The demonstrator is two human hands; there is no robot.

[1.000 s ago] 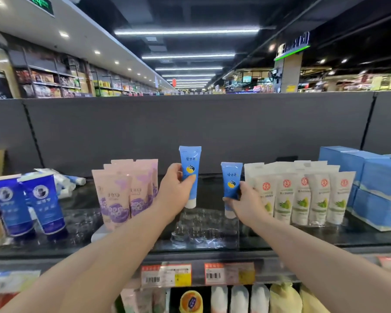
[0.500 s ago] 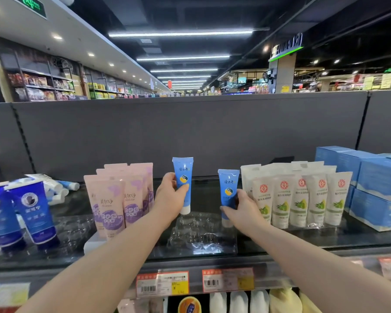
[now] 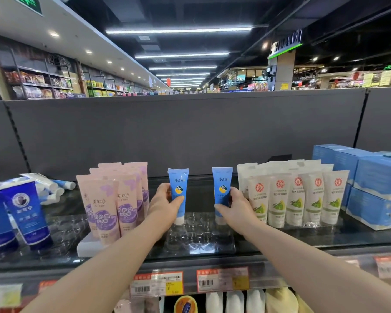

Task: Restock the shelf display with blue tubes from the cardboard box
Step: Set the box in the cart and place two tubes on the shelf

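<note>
Two small blue tubes stand upright, caps down, over a clear plastic holder tray (image 3: 199,240) on the dark shelf. My left hand (image 3: 165,206) grips the left blue tube (image 3: 178,188) around its lower half. My right hand (image 3: 235,207) grips the right blue tube (image 3: 221,186) the same way. Both white caps sit at the back row of the tray's sockets; whether they are seated I cannot tell. The cardboard box is out of sight.
Pink-and-purple tubes (image 3: 113,204) stand just left of the tray, white tubes with green print (image 3: 298,197) just right. Dark blue tubes (image 3: 23,213) are at far left, light blue cartons (image 3: 375,188) at far right. Price tags (image 3: 190,283) line the shelf edge.
Both hands lowered their blue tubes toward the tray, the left one more. The tubes now stand level with each other and farther apart.
</note>
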